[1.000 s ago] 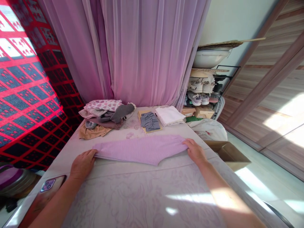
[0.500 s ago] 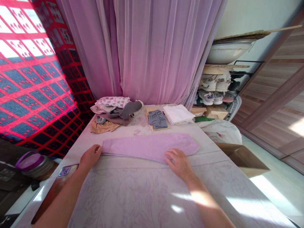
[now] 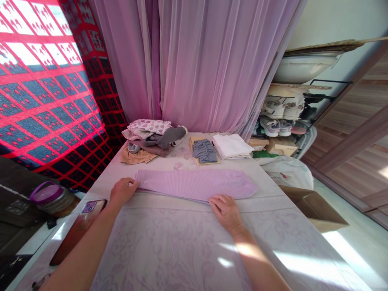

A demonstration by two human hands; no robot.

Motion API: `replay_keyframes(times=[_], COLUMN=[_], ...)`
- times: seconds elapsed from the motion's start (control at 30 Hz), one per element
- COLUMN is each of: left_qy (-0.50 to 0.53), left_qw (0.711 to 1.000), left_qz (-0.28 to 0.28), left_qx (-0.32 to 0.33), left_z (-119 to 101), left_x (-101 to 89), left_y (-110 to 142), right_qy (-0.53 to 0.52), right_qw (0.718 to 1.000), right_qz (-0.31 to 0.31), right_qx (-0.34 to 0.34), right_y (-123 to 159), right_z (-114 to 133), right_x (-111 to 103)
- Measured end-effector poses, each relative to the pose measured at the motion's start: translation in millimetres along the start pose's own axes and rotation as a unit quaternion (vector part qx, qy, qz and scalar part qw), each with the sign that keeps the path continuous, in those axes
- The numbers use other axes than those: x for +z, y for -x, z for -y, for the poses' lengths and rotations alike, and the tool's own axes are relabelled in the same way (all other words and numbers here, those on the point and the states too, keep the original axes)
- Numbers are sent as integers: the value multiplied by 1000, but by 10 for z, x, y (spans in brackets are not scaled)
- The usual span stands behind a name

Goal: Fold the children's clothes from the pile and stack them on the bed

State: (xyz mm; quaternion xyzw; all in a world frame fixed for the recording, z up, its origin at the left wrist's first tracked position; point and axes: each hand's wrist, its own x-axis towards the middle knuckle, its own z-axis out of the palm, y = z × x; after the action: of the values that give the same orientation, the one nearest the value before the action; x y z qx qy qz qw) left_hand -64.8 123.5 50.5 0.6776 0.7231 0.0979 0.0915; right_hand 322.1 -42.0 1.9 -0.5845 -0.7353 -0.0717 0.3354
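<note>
A pair of lilac ribbed pants (image 3: 188, 184), folded lengthwise, lies flat across the table with its narrow leg end to the left and its wider end to the right. My left hand (image 3: 123, 190) has its fingers closed on the corner of the leg end. At the near edge, right of the middle, my right hand (image 3: 224, 210) pinches the cloth between thumb and curled fingers. Beyond the pants lie folded grey shorts (image 3: 204, 151) on a yellowish folded piece, and a stack of folded white cloth (image 3: 232, 144).
A loose heap of clothes (image 3: 148, 141) sits at the back left of the table (image 3: 169, 242). Beside my left forearm is a phone (image 3: 92, 207). A purple-lidded jar (image 3: 50, 198) stands left; an open cardboard box (image 3: 312, 206) and a shoe rack (image 3: 287, 109) are right.
My right hand's fingers have drawn back to the near edge of the pants and closed there. The left hand keeps its hold on the leg end. The whole view has shifted slightly.
</note>
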Motion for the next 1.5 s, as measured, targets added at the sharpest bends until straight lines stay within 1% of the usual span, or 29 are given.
replay_keyframes(times=[0.03,0.1,0.23,0.43,0.67,0.8,0.87,0.93,1.0,1.07,1.1,1.13,1.17,1.23,1.3,1.4,1.43,1.5], left_qy=[5,4,-8,-8,2,-23,-48,-75,-81,-59,-46,-40,-41,-60,-80,-96,-99,-103], left_qw=[1000,1000,1000,1000,1000,1000,999,996,991,979,973,970,969,972,973,971,971,970], left_qz=[-9,-15,5,26,4,12,-6,-45,-71,-62,-46,-27,-6,24,34,28,29,30], left_qx=[7,15,10,7,-2,-16,-17,10,85,183,220,240,244,227,213,216,216,217], left_z=[13,38,72,77,29,3,-52,-168,-343,-537,-624,-697,-751,-800,-791,-750,-743,-739], left_x=[-3,-6,24,52,76,54,18,-12,-4,64,120,186,257,392,486,534,533,528], left_y=[-3,5,69,116,107,120,145,177,199,196,185,170,153,127,120,139,146,157], right_qy=[-1,0,7,4,3,1,-5,-10,-14,-16,-17,-17,-16,-13,-10,-4,2,24], right_qw=[1000,1000,1000,999,999,999,999,999,999,998,998,998,998,998,998,996,994,990], right_qz=[-6,1,28,26,9,9,14,26,41,53,58,61,63,64,59,60,68,106], right_qx=[2,-1,-10,-20,-34,-33,-28,-23,-17,-8,-3,2,8,19,36,69,80,94], right_y=[2,3,-9,-18,-29,-26,-28,-38,-55,-69,-72,-73,-74,-88,-154,-405,-521,-755], right_z=[0,3,20,37,62,63,64,71,83,94,96,93,85,56,22,19,42,123], right_x=[-3,-12,-29,-29,-29,-24,-24,-31,-45,-59,-65,-70,-74,-83,-91,-73,-47,43])
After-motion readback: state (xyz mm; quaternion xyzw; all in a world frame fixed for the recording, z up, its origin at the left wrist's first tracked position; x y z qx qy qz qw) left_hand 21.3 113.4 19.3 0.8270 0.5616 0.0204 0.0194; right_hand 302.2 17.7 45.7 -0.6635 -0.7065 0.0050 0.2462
